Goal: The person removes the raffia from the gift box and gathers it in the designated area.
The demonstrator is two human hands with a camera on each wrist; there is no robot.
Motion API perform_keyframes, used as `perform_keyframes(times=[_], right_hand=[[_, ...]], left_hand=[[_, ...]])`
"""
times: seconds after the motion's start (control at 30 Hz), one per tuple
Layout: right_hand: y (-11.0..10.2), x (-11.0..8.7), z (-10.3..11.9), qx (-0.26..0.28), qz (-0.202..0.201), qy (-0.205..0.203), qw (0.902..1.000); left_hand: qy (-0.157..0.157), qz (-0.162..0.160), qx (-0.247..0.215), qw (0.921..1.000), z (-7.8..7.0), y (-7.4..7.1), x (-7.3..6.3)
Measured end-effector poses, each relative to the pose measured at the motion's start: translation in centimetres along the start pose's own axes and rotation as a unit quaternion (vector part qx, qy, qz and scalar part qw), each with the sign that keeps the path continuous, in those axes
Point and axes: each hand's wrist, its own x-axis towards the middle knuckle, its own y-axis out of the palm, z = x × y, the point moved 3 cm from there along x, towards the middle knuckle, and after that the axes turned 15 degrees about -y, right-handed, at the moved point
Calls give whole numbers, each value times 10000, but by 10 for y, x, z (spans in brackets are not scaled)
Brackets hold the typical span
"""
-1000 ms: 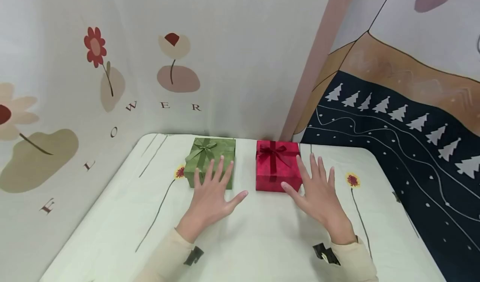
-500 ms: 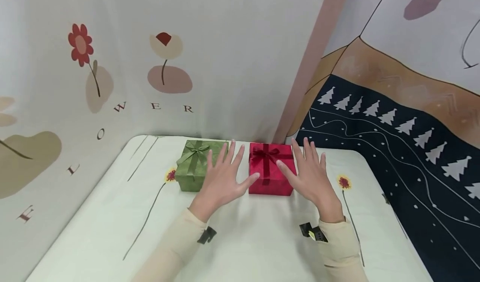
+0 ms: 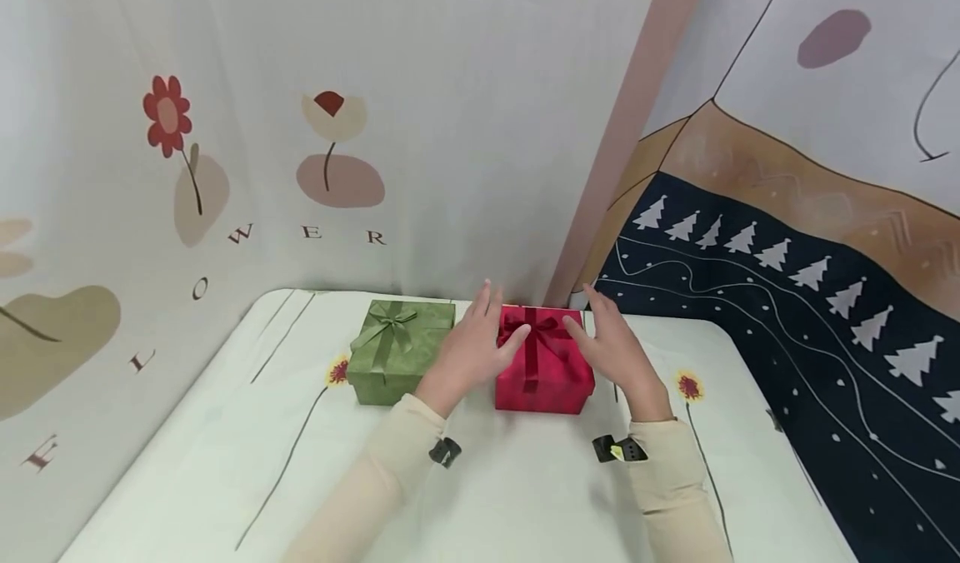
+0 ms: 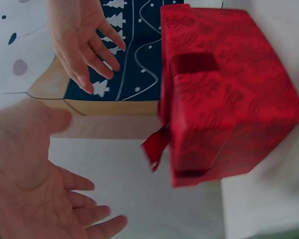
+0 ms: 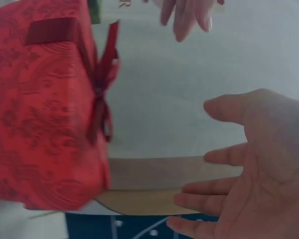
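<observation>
A red gift box (image 3: pixel 551 380) with a dark red ribbon bow (image 3: pixel 534 330) rests near the back edge of the table, between both hands. My left hand (image 3: pixel 472 346) hovers at the box's left side, fingers extended and thumb spread. On the other side my right hand (image 3: pixel 617 351) is held the same way, palm turned inward. Both wrist views show a gap between each palm and the red box (image 4: pixel 229 94), so neither hand touches it. Just left of my left hand sits a green gift box (image 3: pixel 397 363) with a green bow, partly covered by that hand.
The boxes stand on a table with a white flowered cloth (image 3: pixel 525 496). A pale printed curtain (image 3: pixel 465 130) rises behind its back edge. To the right hangs dark blue fabric with white trees (image 3: pixel 750 296).
Both hands have moved from in front of the two boxes to either side of the red box. The left hand has shifted right, off most of the green box. Neither box has moved on the table.
</observation>
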Motion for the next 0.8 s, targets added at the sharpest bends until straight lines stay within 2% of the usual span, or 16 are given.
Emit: perform_keyframes(times=[0.1,0.2,0.4,0.6,0.8], right_hand=[[12,1,-11,288,104,371,9988],[23,0,-23,439,120,797,9958],[38,-7,-42,815,80,1567,9842],[49,-12,-54,1387,110,1809,9736],[46,-14,-64,1835,-93,2206,9579]], left_hand=[[-246,364,-470,9979,2,15,5],[-442,557,-786,9944,5,28,9],[-943,559,-1224,9864,17,46,11],[-1473,768,-1911,9674,31,58,13],[-1695,924,-2349,9526,36,63,17]])
